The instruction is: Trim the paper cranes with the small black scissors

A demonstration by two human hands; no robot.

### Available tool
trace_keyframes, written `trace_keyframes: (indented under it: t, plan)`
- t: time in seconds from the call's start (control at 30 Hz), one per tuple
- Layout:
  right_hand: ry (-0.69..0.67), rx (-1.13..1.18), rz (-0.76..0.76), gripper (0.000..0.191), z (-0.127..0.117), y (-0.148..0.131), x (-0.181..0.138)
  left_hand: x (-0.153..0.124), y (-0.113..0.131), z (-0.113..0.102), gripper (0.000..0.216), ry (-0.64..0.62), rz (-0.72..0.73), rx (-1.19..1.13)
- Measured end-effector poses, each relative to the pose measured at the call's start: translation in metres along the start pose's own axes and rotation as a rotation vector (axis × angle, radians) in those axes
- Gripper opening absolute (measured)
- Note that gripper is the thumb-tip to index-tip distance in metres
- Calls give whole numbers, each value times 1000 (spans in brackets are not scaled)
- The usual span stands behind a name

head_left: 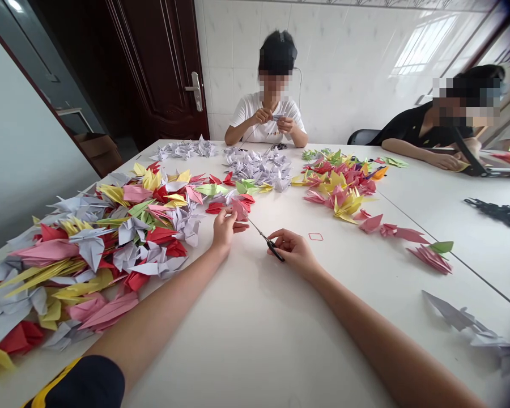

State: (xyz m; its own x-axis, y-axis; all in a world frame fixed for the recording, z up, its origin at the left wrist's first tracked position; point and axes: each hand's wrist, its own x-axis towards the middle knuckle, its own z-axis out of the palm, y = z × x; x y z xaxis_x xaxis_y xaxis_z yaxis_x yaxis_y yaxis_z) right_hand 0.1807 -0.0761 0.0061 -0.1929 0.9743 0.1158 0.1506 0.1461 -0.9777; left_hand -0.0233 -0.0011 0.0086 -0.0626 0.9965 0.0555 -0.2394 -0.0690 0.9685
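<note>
**Black-handled scissors (272, 247) held beside a pink paper crane (239, 209)**

The right hand (293, 253) was closed around the scissors' black handles, with the metal blades pointing up and left toward the left hand (226, 228). The blade tips stopped just short of that hand's fingers. The left hand hovered low over the white tabletop (255, 334), fingers reaching toward the pink paper crane, which sat at their tips. I could not tell whether those fingers pinched anything. A black sleeve with yellow trim (74, 382) covered the upper left arm.

A large heap of paper cranges in pink, red, yellow, green and pale lilac (110, 255) lay left of the hands. A mixed pile of colored cranes (338, 190) lay ahead and to the right, and pale lilac cranes (259, 169) were heaped farther ahead. A small red loop (315, 237) lay on the tabletop right of the scissors.

Across the tabletop, a co-worker in a white T-shirt (266, 119) held a small paper piece in both hands. To the far right, a co-worker in black (425, 133) rested a hand on yellow paper (459, 165). A dark string of folded pieces (499, 212) lay near that co-worker.
</note>
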Motion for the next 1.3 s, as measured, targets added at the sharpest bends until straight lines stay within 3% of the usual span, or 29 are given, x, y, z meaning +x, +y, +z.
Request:
trace_keyframes:
  t: [0.13,0.2,0.27,0.33,0.47,0.77,1.07,1.3]
  plan:
    - [45,43,-16,35,1,-1,1,2,-3,-1,38,109,65,20]
    - [201,90,-77,35,-1,-1,2,3,-3,-2,34,164,90,19]
    - [440,160,-141,36,-6,0,4,4,-4,-3,30,177,87,23]
    - [607,232,-134,38,-13,1,6,5,-4,-3,28,170,83,29]
    - [605,265,-16,43,-23,4,9,4,-3,-2,28,149,81,39]
    - [511,152,-20,37,-21,11,10,1,-3,-2,22,137,76,75]
    - [321,126,-8,38,-21,17,10,-4,1,3,5,-24,109,256]
    - [321,193,35,39,-20,9,9,-5,0,3,5,-28,127,284]
